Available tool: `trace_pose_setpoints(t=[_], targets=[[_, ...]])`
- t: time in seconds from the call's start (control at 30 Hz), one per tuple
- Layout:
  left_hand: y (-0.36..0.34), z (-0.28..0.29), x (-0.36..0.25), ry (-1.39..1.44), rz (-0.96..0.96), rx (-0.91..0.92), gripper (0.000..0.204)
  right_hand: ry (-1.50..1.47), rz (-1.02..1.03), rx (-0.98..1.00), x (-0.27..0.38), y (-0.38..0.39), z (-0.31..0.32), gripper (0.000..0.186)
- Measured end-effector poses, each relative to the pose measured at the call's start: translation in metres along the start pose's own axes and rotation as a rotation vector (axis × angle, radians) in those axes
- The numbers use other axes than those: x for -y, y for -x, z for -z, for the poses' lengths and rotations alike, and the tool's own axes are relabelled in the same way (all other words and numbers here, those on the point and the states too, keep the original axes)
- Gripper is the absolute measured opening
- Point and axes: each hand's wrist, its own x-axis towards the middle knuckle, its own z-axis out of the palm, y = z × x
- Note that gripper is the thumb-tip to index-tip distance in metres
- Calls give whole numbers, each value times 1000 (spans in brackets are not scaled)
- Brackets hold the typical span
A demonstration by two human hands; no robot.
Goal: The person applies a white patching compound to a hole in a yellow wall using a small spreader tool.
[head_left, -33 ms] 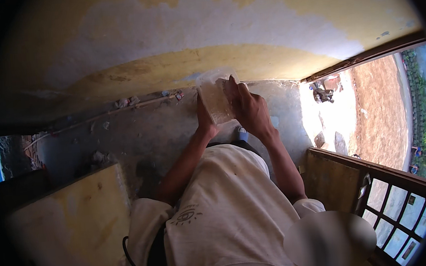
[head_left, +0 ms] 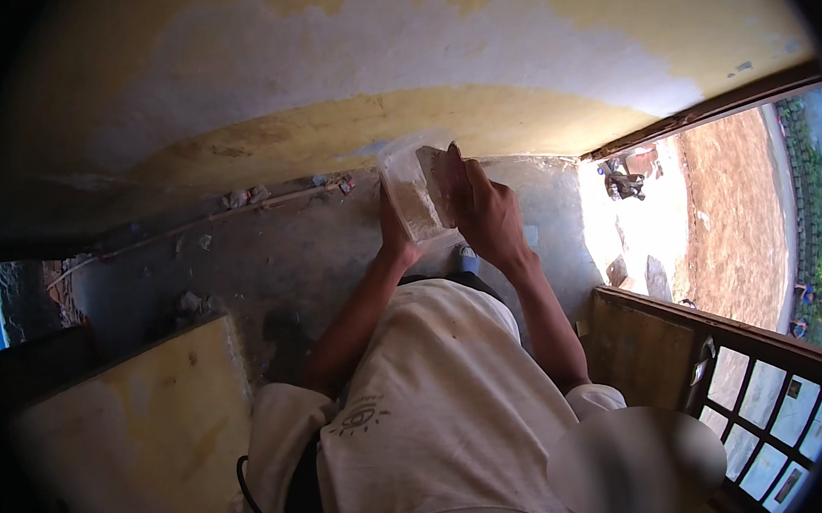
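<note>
Before me, close to the wall, my left hand (head_left: 396, 227) is wrapped round the left side of a clear plastic tub (head_left: 397, 174). The tub is tilted, and pale material (head_left: 414, 204) shows inside it. My right hand (head_left: 490, 210) is closed on a thin flat brownish scraper (head_left: 436, 184). Its blade reaches over the tub's right part, and the index finger stretches along it. The scraper's grip is hidden in my palm, as are most of my left fingers behind the tub.
A yellow wall (head_left: 259, 124) with a broad whitish patch (head_left: 396, 38) rises ahead. Litter and a thin pole (head_left: 278, 199) lie along its foot on the grey floor (head_left: 277, 242). A yellow panel (head_left: 168, 397) stands at left. To the right are an open doorway (head_left: 647, 230) and a paned door (head_left: 775, 412).
The scraper has shifted to the right across the tub and turned slightly, uncovering more of the pale inside. My left hand and the tub stay nearly in place.
</note>
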Motion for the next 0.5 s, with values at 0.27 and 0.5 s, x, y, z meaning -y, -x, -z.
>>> trace_pose_setpoints(t=[0.27, 0.5], targets=[[-11, -15, 7, 33, 1, -61, 68, -35, -31, -4, -23, -7, 7, 35], [-25, -6, 23, 44, 34, -121, 68, -6, 62, 85, -25, -7, 7, 39]])
